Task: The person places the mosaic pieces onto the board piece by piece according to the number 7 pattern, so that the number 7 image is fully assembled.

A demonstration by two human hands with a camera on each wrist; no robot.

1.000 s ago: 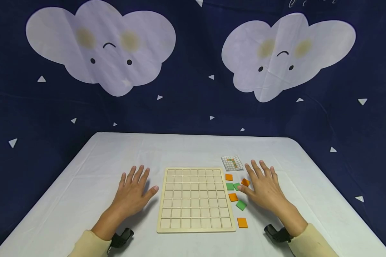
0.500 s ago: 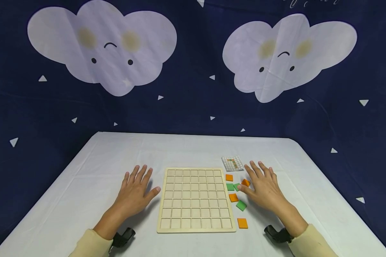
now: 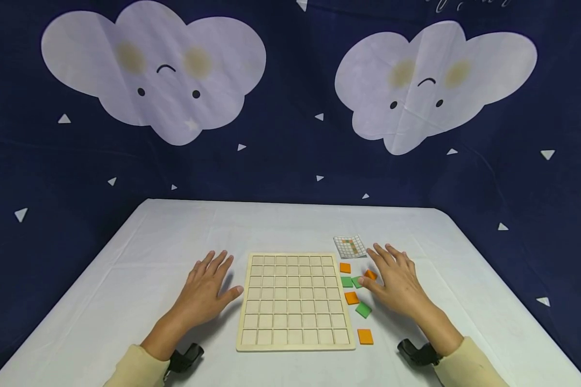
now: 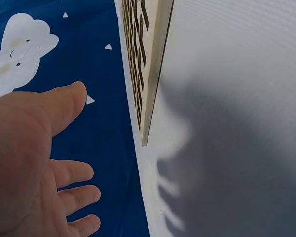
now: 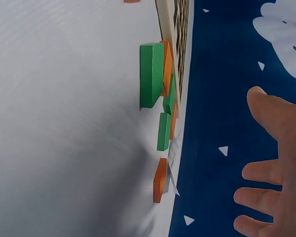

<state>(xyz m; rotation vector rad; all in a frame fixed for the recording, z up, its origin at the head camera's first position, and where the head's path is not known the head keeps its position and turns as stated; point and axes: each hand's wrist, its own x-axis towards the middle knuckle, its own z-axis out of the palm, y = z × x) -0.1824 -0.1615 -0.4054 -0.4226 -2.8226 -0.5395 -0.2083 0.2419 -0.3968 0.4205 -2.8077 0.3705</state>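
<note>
A pale wooden board (image 3: 295, 301) with a grid of square cells lies mid-table, and no tiles sit in it. Left of it, my left hand (image 3: 200, 295) hovers over the cloth with fingers spread, holding nothing; its shadow falls apart from it in the left wrist view. My right hand (image 3: 397, 285) is held likewise above the table on the other side, thumb over the loose tiles. Among these are an orange tile (image 3: 365, 336), a green tile (image 3: 363, 309) and another orange tile (image 3: 370, 274) partly behind the right hand. In the right wrist view a green tile (image 5: 152, 74) stands out nearest.
Behind the tiles lies a small printed grid card (image 3: 350, 246) with a coloured pattern. A white cloth covers the table (image 3: 213, 226). A dark blue backdrop (image 3: 290, 161) with clouds hangs behind its far edge. Black wrist cameras (image 3: 418, 352) sit beneath both wrists.
My left hand has shifted slightly right, towards the board. Fingers of both hands have bent a little. The board, card and tiles stay where they were.
</note>
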